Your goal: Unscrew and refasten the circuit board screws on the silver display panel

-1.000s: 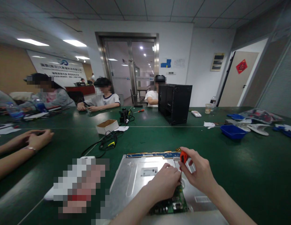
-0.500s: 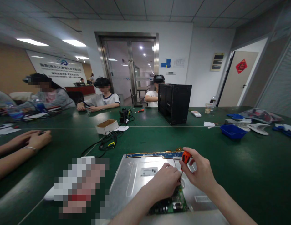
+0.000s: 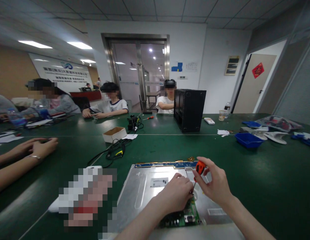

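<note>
My right hand [image 3: 216, 183] is closed around the orange and black handle of a screwdriver [image 3: 200, 167], held upright and slightly tilted. Its thin shaft runs down to the green circuit board [image 3: 191, 213], which lies on a silver metal display panel [image 3: 141, 186]. Close to the shaft's lower end, my left hand [image 3: 176, 193] rests over the board with its fingers curled in. What those fingers grip, and the screwdriver's tip, are hidden. Along the panel's far edge runs a narrow blue circuit strip [image 3: 165, 165].
Left of the panel lies a blurred-out white object [image 3: 75, 186]. Beyond are black cables [image 3: 117, 150], an open cardboard box [image 3: 114, 134], a black computer case [image 3: 193, 110] and a blue tray [image 3: 249, 140]. A co-worker's hands [image 3: 41, 148] are at the left; other people sit across the green table.
The screwdriver handle and my right hand have shifted very slightly to the right. My left hand stays in place. Across the table, the black case has turned and moved a little to the right.
</note>
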